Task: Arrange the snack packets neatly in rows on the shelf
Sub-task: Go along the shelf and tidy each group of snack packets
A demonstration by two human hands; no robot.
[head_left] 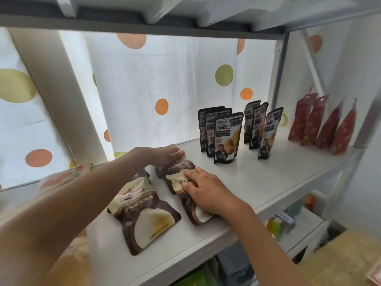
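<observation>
Brown-and-cream snack packets lie flat on the white shelf (268,178). One packet (142,215) rests near the front left, with another partly hidden behind it. To its right lies a second stack: my left hand (165,154) grips the far top edge of the rear packet (175,167), and my right hand (206,190) presses flat on the front packet (191,213). Two rows of black chestnut pouches (226,137) (257,126) stand upright further back. Several red pouches (321,124) stand in a row at the far right.
A dotted white curtain (165,89) hangs behind the shelf. An orange-and-cream packet (64,176) lies at the back left, blurred. A grey shelf board (144,27) runs overhead. Lower shelves at the right hold mixed goods (288,221).
</observation>
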